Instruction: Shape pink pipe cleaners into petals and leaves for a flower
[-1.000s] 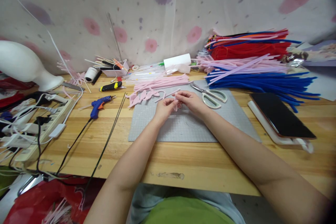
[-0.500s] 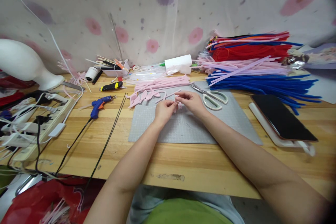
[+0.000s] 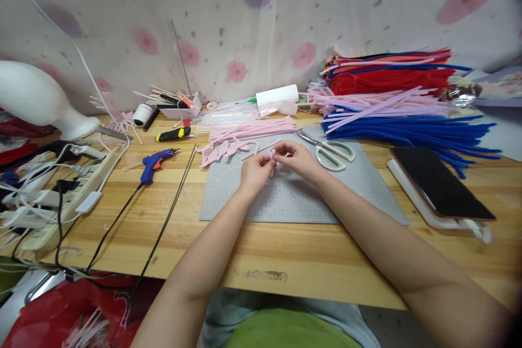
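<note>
Left hand (image 3: 256,173) and right hand (image 3: 298,160) noted pinched closed on a small pink piece (image 3: 279,165), partly hidden, above the gray mat (image 3: 293,202); scissors (image 3: 318,144) lie just beside the right hand.

Piece (image 3: 273,155): located between left hand (image 3: 256,172) and right hand (image 3: 299,160) | scissors (image 3: 330,156): laid on mat (image 3: 293,204) | glue gun (image 3: 152,164): placed left of mat

A pale wooden table (image 3: 196,261) with visible grain carries a flat grey gridded mat (image 3: 302,204) at its middle. Left of it lie a blue-and-orange plastic glue gun (image 3: 150,167), a long cream power strip (image 3: 100,171) and, farther, a yellow-and-black cutter (image 3: 173,134).
</note>
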The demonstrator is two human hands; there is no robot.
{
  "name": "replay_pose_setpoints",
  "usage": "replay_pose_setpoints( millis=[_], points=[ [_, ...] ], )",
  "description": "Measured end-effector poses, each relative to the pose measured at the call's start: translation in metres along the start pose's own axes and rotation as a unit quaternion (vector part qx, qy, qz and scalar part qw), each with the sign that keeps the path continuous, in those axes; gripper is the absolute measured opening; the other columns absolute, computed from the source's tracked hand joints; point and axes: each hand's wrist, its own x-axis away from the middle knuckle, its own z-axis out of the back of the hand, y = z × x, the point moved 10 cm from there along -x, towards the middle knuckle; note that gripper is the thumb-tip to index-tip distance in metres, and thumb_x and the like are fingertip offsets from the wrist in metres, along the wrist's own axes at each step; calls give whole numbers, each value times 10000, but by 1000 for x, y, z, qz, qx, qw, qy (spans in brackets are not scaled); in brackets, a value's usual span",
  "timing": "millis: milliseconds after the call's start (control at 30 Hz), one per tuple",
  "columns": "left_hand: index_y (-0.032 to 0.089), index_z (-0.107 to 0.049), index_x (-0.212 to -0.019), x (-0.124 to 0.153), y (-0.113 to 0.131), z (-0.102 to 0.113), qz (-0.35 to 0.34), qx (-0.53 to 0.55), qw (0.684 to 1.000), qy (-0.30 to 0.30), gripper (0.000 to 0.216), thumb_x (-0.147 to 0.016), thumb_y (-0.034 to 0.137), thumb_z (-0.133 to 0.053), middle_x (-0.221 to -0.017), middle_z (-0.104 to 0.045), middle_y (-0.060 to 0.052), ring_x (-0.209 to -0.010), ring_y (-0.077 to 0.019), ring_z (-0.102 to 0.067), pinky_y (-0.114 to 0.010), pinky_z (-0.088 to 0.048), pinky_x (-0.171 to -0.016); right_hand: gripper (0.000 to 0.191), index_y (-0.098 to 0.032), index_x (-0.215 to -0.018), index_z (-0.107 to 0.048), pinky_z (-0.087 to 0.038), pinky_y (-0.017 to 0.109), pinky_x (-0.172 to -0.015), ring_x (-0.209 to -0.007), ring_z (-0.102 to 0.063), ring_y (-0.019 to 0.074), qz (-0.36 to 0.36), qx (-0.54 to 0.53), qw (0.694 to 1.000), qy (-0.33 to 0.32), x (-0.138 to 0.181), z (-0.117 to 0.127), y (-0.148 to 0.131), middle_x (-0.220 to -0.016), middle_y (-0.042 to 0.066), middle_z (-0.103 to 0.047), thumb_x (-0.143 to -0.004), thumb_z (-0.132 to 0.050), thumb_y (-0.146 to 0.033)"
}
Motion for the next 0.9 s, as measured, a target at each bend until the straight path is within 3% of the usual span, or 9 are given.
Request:
replay_pose_setpoints(
  millis=[200,500,567,667,767,900],
  points=[
    [149,-627,-664,2,4,-1,2,-4,1000,-5,247,-725,367,-527,-532,-584,18,-488,-69,-484,-184,-332,-500,159,-195,-789,-556,-383,257,-588,-599,-472,107,22,93,993,70,1,10,2,-674,-13,-545,-636,-517,-177],
    [140,-635,-705,0,-3,-5,8,67,998,0,236,-701,368,-572,-517,-573,23,-460,-60,-467,-185,-341,-485,222,-186,-857,-568,-402,260,-594,-628,-489,117,42,135,986,86,5,11,-4,-697,-7,-541,-644,-509,-172],
    [133,-635,-707,0,-5,-8,31,125,992,-14,233,-668,361,-612,-544,-594,13,-476,-68,-497,-192,-373,-502,213,-179,-858,-582,-400,255,-583,-636,-494,117,28,86,993,73,5,10,-3,-701,-5,-541,-652,-535,-205],
    [122,-637,-742,3,-8,-16,94,240,964,-65,259,-612,342,-676,-646,-642,-20,-563,-100,-577,-217,-434,-562,212,-175,-838,-598,-383,240,-547,-592,-478,97,-35,-66,997,-5,3,0,11,-704,-5,-548,-677,-582,-311],
    [113,-633,-774,11,-9,-29,166,322,921,-146,276,-573,281,-721,-680,-651,-33,-590,-119,-609,-232,-459,-567,222,-170,-740,-596,-368,229,-529,-543,-455,77,-111,-203,970,-78,6,-11,24,-655,-13,-544,-656,-634,-372],
    [103,-619,-761,21,-6,-38,214,366,882,-204,200,-607,200,-701,-629,-634,-21,-545,-110,-608,-215,-462,-518,240,-158,-668,-590,-362,224,-514,-518,-455,75,-164,-290,936,-115,13,-20,29,-575,-22,-517,-605,-693,-365]
  ],
)
